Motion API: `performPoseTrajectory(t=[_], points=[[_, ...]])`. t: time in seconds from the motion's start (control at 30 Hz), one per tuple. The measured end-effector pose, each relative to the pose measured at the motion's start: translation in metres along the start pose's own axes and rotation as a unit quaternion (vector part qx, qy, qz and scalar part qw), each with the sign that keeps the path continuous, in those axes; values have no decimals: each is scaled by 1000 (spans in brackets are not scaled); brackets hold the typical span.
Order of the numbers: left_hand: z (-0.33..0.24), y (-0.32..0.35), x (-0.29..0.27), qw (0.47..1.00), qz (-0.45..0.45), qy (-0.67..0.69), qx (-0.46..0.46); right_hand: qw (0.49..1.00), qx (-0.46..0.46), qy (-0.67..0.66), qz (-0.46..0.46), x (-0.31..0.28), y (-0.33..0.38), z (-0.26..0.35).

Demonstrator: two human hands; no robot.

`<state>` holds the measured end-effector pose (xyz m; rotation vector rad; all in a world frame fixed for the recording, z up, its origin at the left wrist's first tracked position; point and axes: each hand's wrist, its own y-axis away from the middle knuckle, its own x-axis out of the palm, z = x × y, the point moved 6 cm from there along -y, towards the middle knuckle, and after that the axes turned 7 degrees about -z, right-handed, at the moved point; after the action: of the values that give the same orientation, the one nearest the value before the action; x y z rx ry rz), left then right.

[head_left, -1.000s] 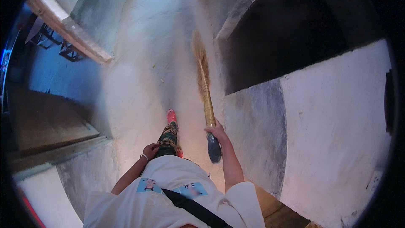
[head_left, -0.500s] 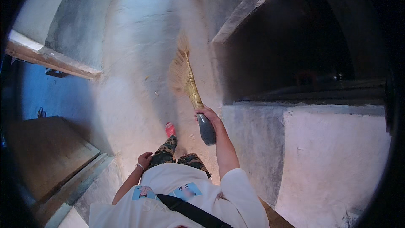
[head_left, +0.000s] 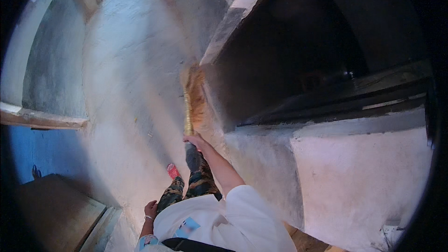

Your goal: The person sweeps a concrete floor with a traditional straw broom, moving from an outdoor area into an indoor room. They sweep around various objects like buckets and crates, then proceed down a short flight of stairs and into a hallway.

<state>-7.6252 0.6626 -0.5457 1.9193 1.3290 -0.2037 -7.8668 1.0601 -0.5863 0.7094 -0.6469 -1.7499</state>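
My right hand is closed around the handle of a broom, where the gold-bound neck meets the grey grip. The broom points away from me, its tan bristles fanned out to the right, over the floor beside the foot of the right wall. At my left side hangs my left hand, a pale band on its wrist. Its fingers look loosely curled, and nothing shows in them. A red shoe is on the floor below the broom's grip, to its left.
The pale, rough floor runs ahead between walls. On the right is a dark opening with a raised edge, and a pale wall block nearer me. A brown wooden board lies at the lower left. A doorway edge juts out at left.
The broom has moved from mid-floor toward the right wall's base, and its bristles now fan right instead of left. My view has turned, and the doorway edges sit lower and farther left.
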Motion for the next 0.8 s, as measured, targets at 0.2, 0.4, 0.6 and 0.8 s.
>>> performPoseTrajectory(t=[0.2, 0.4, 0.6, 0.8], points=[[-36, -55, 4, 965, 1, 186, -184, 968, 70, -121, 211, -36, 16, 129], [-69, -92, 37, 948, -4, 269, -169, 993, -114, -19, 39, -82, -19, 181], [-113, -116, 54, 949, -13, 255, -186, 989, 53, 95, -99, -46, -110, 146], [-130, -136, 51, 953, -11, 239, -185, 991, 17, 35, 128, -43, -151, 217]])
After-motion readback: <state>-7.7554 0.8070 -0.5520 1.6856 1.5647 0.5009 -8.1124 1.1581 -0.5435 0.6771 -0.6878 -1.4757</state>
